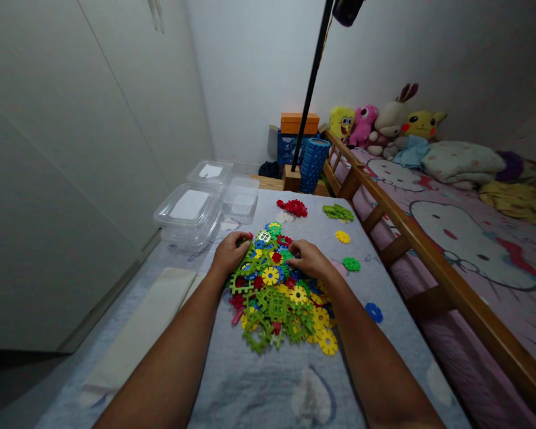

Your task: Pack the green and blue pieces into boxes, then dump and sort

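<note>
A heap of interlocking plastic toy pieces (277, 304) lies on the cloth-covered table in front of me, mixed lime green, yellow, blue, red and green. My left hand (230, 255) is at the heap's far left edge, thumb and forefinger curled together with a bit of red plastic piece (250, 236) at their tips. On the opposite side, my right hand (311, 260) reaches in over the heap, its thumb and fingers bent but apart, with no piece visibly held. A white window-shaped piece (264, 236) rests between the hands.
Beyond the heap lie red pieces (293, 207) and lime-green pieces (338, 213). Down the right side are a yellow disc (342, 237), green pieces (351, 264) and a blue disc (374, 312). Clear plastic boxes (188, 208) stand at left. A wooden bed rail (395, 223) borders the right.
</note>
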A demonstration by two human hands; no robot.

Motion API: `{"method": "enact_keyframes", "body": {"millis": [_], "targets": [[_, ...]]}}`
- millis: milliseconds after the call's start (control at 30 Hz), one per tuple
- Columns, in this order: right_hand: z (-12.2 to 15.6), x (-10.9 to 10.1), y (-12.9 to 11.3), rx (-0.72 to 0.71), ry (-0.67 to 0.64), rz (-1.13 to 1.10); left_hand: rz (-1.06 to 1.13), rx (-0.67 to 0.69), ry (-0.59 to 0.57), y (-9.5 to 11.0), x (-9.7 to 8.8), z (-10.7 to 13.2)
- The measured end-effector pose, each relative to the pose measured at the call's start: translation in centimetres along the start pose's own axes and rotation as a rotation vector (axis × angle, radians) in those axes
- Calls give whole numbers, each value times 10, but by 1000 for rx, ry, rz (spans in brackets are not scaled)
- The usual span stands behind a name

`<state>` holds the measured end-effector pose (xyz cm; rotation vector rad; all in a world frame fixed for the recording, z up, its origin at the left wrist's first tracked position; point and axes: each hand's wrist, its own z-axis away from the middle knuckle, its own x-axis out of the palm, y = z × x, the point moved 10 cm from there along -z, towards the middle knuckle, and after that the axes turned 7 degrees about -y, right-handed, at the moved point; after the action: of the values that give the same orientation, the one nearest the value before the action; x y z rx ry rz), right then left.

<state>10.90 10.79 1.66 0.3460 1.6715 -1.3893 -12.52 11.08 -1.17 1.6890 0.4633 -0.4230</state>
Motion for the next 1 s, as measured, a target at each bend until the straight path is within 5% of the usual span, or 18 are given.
{"method": "enact_keyframes", "body": {"millis": [167,500,833,1000], "targets": [[0,-1,11,34,-10,-170,16,-1,-3,-1,1,0],[4,-21,22,62,169,-446,9,-6,-12,-3,2,-1],[7,-16,16,97,96,-541,11,3,-16,-4,3,-2],[25,-45,29,121,210,-510,12,-11,-18,0,1,0]]}}
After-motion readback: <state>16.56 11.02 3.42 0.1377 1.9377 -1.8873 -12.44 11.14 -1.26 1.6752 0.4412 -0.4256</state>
